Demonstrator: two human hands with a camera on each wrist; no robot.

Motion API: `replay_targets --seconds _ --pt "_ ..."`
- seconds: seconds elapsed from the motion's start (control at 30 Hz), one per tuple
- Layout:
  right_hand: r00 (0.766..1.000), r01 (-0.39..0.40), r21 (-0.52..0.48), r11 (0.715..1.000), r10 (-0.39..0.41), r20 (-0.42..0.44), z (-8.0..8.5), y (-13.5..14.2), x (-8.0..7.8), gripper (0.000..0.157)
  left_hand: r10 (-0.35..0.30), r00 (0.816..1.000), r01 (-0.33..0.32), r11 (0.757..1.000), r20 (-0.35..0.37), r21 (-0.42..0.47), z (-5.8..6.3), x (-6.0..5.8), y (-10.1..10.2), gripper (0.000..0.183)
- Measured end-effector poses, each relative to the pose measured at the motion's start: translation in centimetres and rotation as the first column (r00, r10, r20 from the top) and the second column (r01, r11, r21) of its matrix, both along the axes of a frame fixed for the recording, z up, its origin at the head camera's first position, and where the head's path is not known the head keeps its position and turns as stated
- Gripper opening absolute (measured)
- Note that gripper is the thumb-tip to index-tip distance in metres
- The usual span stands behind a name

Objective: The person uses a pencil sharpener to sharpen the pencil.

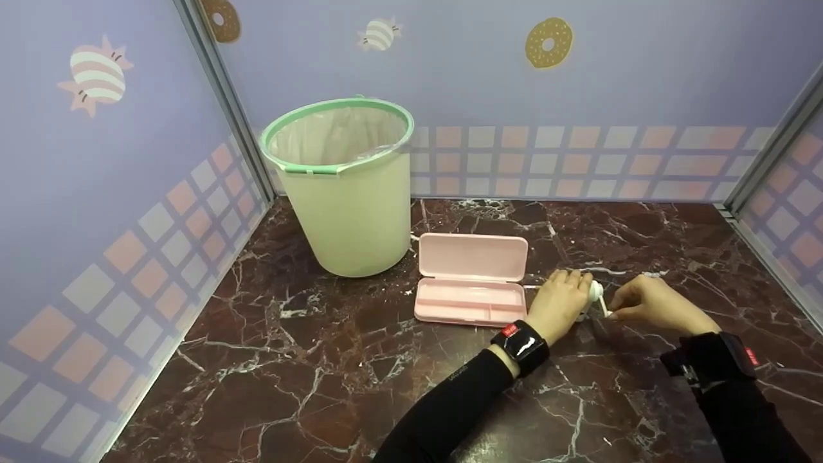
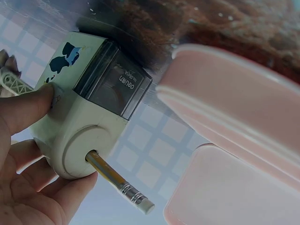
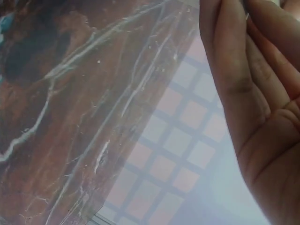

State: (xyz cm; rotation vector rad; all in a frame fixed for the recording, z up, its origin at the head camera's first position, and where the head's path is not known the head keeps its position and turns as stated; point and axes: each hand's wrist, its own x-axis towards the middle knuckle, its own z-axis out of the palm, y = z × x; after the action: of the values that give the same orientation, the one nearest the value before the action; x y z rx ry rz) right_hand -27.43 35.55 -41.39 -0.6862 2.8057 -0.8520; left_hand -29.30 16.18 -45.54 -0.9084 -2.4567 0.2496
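Note:
My left hand grips a white crank pencil sharpener with a dark clear shavings drawer and a black-and-blue picture on its side. A yellow pencil sticks out of the sharpener's round hole, eraser end outward. The sharpener's crank handle reaches toward my right hand, whose thumb and fingers pinch its end. In the right wrist view the curled fingers show, while the crank is out of sight. Beside my left hand lies an open pink pencil case, its divided tray facing up.
A tall pale-green bin with a green rim and a plastic liner stands at the back left. Patterned lilac panels bound the dark red marbled table at the back and both sides. Small white specks lie near the bin.

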Motion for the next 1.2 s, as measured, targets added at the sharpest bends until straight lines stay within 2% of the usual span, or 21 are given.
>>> replay_targets --seconds 0.3,0.53,0.7,0.8,0.9,1.0,1.07,1.13,1.2 --pt "0.993 0.08 -0.022 0.997 -0.082 -0.082 1.3 0.3 0.4 0.008 0.001 0.999 0.0 1.0 0.041 -0.012 0.1 0.0 0.0 0.044" --pt "0.982 0.161 -0.191 0.968 -0.177 -0.068 1.1 0.9 -0.4 0.014 -0.007 0.999 0.008 1.0 0.052 -0.011 0.1 -0.1 0.0 0.044" --pt "0.978 0.178 -0.278 0.944 -0.202 -0.061 0.5 1.4 -1.4 0.019 -0.015 0.999 0.015 1.0 0.032 -0.014 0.0 -0.3 0.1 0.044" --pt "0.977 0.184 -0.339 0.923 -0.209 -0.037 0.2 1.4 -1.9 0.023 -0.019 1.0 0.019 1.0 0.01 -0.017 0.0 -0.3 0.0 0.043" --pt "0.975 0.206 -0.415 0.886 -0.221 0.012 -0.2 1.3 -2.6 0.028 -0.015 1.0 0.015 1.0 0.001 -0.018 0.0 -0.3 0.0 0.043" --pt "0.972 0.228 -0.494 0.839 -0.221 0.074 -0.9 1.1 -3.3 0.034 -0.009 1.0 0.01 1.0 0.022 -0.028 0.0 -0.3 -0.1 0.044" --pt "0.969 0.244 -0.517 0.82 -0.231 0.091 -1.4 0.9 -3.7 0.036 -0.008 0.999 0.01 0.999 0.039 -0.038 0.0 -0.3 -0.1 0.046" --pt "0.962 0.262 -0.507 0.821 -0.261 0.074 -1.9 0.8 -4.0 0.035 -0.008 0.999 0.01 0.999 0.052 -0.046 0.0 -0.3 -0.1 0.047" --pt "0.953 0.278 -0.454 0.847 -0.301 0.022 -2.4 0.6 -4.4 0.031 -0.01 0.999 0.012 0.999 0.046 -0.047 0.0 -0.3 0.0 0.047"
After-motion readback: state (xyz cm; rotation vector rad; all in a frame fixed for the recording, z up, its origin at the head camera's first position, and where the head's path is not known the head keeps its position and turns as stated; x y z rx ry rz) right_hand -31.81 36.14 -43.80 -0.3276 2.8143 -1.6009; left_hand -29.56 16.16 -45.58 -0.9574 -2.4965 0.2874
